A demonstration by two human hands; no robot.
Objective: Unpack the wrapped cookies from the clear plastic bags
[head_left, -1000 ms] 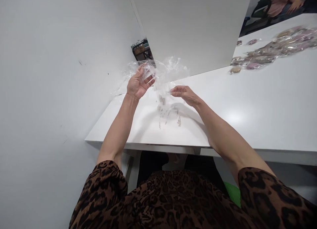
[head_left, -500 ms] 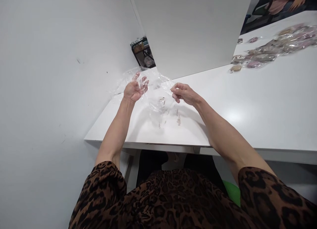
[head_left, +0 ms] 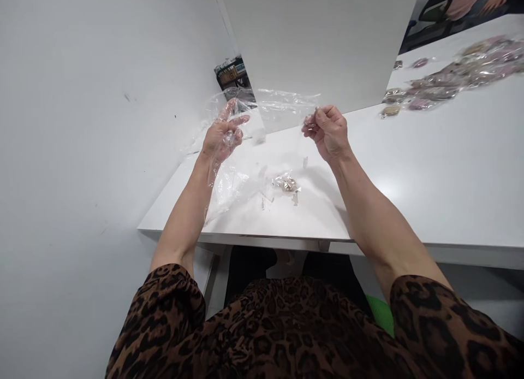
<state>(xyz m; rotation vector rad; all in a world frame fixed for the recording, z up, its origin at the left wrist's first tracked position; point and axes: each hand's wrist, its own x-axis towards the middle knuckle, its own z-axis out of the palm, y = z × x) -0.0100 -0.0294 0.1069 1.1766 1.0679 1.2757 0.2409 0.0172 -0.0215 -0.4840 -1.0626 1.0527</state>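
Note:
A sheet of clear plastic film is stretched between my hands above the white table. My right hand pinches its right end between thumb and fingers. Film lies over my left hand, whose fingers are spread apart; whether they are inside a bag or behind a sheet I cannot tell. More of the film hangs beside my left forearm down to the tabletop. Below and between my hands, a small brownish item in crinkled clear wrap lies on the table, apart from both hands.
A pile of film-wrapped items, pinkish and brownish, lies at the table's far right. An upright white panel stands behind the table. A wall is on the left. Part of another person shows at top right.
My right hand has risen and moved right, pulling the film taut. The small wrapped item now shows clearly on the table. My left hand has shifted slightly, its fingers still apart.

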